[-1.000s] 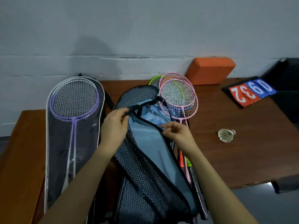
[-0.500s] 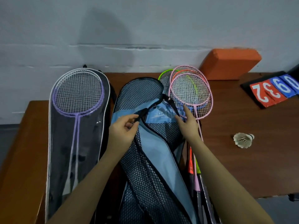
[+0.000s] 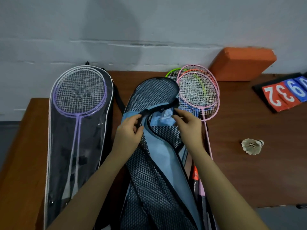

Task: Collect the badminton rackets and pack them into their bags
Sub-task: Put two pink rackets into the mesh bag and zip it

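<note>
Your left hand [image 3: 127,135] fingers pinch black edge binding of blue mesh racket bag [image 3: 154,163]; right hand [image 3: 187,127] fingers clamp same bag opening. Two bags; clear bag [image 3: 78,146] left. Free brown wooden tabletop [image 3: 249,171] right.

— What's on the brown wooden table [image 3: 240,171]?
— A clear racket bag [image 3: 78,146], a mesh bag [image 3: 154,180], loose pink rackets [image 3: 198,93], an orange block [image 3: 240,63], a scoreboard [image 3: 285,93]
— And near the right edge?
— A shuttlecock [image 3: 252,146]
</note>
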The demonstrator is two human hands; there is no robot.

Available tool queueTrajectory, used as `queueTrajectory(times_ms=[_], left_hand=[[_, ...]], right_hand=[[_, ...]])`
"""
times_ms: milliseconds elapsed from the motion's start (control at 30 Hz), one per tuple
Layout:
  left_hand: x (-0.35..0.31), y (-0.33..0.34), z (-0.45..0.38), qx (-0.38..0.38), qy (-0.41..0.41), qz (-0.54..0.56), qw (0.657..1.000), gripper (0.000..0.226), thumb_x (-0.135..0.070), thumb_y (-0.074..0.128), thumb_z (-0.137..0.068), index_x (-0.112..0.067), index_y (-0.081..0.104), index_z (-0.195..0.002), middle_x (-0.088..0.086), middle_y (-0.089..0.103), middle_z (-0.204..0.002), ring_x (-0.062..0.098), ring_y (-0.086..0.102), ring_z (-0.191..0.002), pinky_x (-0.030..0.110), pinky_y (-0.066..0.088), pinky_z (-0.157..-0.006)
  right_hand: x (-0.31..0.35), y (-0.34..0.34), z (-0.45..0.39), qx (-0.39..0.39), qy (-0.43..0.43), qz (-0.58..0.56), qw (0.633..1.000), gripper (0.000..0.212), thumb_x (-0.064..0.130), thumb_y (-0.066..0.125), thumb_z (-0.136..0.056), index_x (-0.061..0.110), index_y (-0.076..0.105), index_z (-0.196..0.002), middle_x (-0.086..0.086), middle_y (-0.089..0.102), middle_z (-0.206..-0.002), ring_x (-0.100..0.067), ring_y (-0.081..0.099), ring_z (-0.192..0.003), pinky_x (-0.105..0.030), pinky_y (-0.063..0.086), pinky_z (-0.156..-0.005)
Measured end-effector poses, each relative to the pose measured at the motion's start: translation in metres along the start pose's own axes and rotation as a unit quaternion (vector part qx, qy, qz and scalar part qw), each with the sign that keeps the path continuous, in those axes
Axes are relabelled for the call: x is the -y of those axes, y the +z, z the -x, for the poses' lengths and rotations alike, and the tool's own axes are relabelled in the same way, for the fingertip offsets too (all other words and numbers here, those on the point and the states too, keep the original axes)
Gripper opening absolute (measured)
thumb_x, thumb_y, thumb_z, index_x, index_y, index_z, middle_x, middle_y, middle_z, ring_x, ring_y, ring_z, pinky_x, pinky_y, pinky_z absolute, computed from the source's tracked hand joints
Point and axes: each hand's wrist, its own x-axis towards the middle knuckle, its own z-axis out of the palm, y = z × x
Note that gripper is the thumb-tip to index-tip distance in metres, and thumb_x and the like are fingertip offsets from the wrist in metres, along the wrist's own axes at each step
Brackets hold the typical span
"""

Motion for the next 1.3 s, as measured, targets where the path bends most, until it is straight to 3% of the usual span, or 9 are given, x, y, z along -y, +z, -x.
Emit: queueTrajectory(times_ms=[100, 233, 500, 600, 733, 833, 967, 1133, 1300], left_hand=[[-0.005, 0.000, -0.011, -0.010, -0.007, -0.028, 1.000, 0.039, -0.012, 0.063, -0.085, -0.008, 0.054, -0.123, -0.004, 0.047, -0.089, 0.010, 0.046, -0.067, 0.023, 0.039, -0.069], [-0.021, 0.004, -0.028, -0.012, -0.001, -0.005, 1.000, 0.030, -0.009, 0.060, -0.087, -0.009, 0.059, -0.117, 0.001, 0.053, -0.098, 0.012, 0.052, -0.080, 0.016, 0.037, -0.075], [-0.052, 0.001, -0.057, -0.064, -0.066, 0.183, 0.979, 0.028, -0.010, 0.061, -0.087, -0.014, 0.059, -0.115, -0.004, 0.059, -0.098, 0.001, 0.058, -0.082, 0.010, 0.044, -0.072], [-0.047, 0.001, -0.057, -0.064, -0.073, 0.218, 0.971, 0.025, -0.009, 0.062, -0.086, -0.017, 0.060, -0.110, -0.006, 0.061, -0.096, -0.003, 0.059, -0.084, 0.004, 0.046, -0.070], [-0.038, 0.002, -0.048, -0.060, -0.091, 0.248, 0.963, 0.024, -0.010, 0.063, -0.085, -0.029, 0.062, -0.099, -0.012, 0.063, -0.097, -0.008, 0.061, -0.086, 0.007, 0.047, -0.072], [-0.035, -0.001, -0.046, -0.068, -0.094, 0.268, 0.956, 0.025, -0.006, 0.064, -0.083, -0.028, 0.063, -0.096, -0.011, 0.065, -0.095, -0.008, 0.061, -0.086, 0.009, 0.049, -0.075], [-0.027, -0.007, -0.045, -0.080, -0.088, 0.243, 0.963, 0.024, -0.007, 0.063, -0.084, -0.022, 0.062, -0.102, -0.012, 0.063, -0.095, -0.010, 0.060, -0.084, 0.006, 0.047, -0.072], [-0.013, -0.004, -0.035, -0.030, -0.076, 0.063, 0.995, 0.045, -0.010, 0.066, -0.082, -0.020, 0.049, -0.123, -0.005, 0.052, -0.102, 0.003, 0.056, -0.074, 0.018, 0.046, -0.068], [-0.024, 0.023, -0.009, 0.062, -0.041, 0.072, 0.995, 0.038, -0.021, 0.061, -0.086, -0.022, 0.045, -0.120, -0.003, 0.054, -0.096, 0.005, 0.056, -0.078, 0.023, 0.049, -0.071]], right_hand=[[0.031, -0.008, -0.006, -0.018, -0.027, -0.089, 0.995, 0.027, 0.000, 0.058, -0.088, 0.005, 0.065, -0.114, -0.008, 0.069, -0.097, -0.007, 0.064, -0.075, -0.016, 0.051, -0.073], [0.058, -0.025, -0.018, -0.036, -0.063, -0.134, 0.988, 0.032, -0.005, 0.058, -0.086, 0.006, 0.064, -0.115, -0.007, 0.069, -0.106, -0.012, 0.066, -0.098, -0.021, 0.052, -0.084], [0.041, -0.042, -0.019, -0.035, -0.082, 0.034, 0.995, 0.035, 0.015, 0.060, -0.090, 0.015, 0.057, -0.126, 0.004, 0.049, -0.129, -0.009, 0.041, -0.123, -0.039, 0.037, -0.107], [0.019, -0.037, -0.002, -0.008, -0.065, 0.046, 0.997, 0.037, 0.023, 0.060, -0.091, 0.022, 0.054, -0.128, 0.008, 0.049, -0.125, -0.009, 0.045, -0.119, -0.035, 0.039, -0.102], [-0.008, -0.016, 0.015, 0.115, 0.048, 0.032, 0.992, 0.053, 0.028, 0.064, -0.088, 0.018, 0.045, -0.136, -0.002, 0.056, -0.128, -0.014, 0.052, -0.116, -0.030, 0.043, -0.096], [-0.019, 0.006, 0.022, 0.151, 0.077, 0.051, 0.984, 0.053, 0.028, 0.067, -0.086, 0.018, 0.046, -0.134, 0.000, 0.059, -0.112, -0.014, 0.055, -0.104, -0.032, 0.046, -0.089], [-0.016, 0.016, 0.022, 0.085, 0.055, -0.001, 0.995, 0.019, 0.013, 0.064, -0.088, 0.010, 0.063, -0.107, 0.004, 0.058, -0.079, -0.008, 0.056, -0.072, -0.026, 0.044, -0.072], [0.006, 0.006, 0.014, 0.008, -0.032, -0.009, 0.999, 0.008, 0.008, 0.065, -0.085, 0.010, 0.069, -0.091, 0.002, 0.066, -0.081, 0.000, 0.060, -0.075, -0.014, 0.047, -0.070], [0.021, 0.000, 0.005, -0.027, -0.089, 0.020, 0.995, 0.009, 0.004, 0.064, -0.085, 0.005, 0.070, -0.090, -0.001, 0.066, -0.082, -0.005, 0.059, -0.075, -0.014, 0.047, -0.069]])
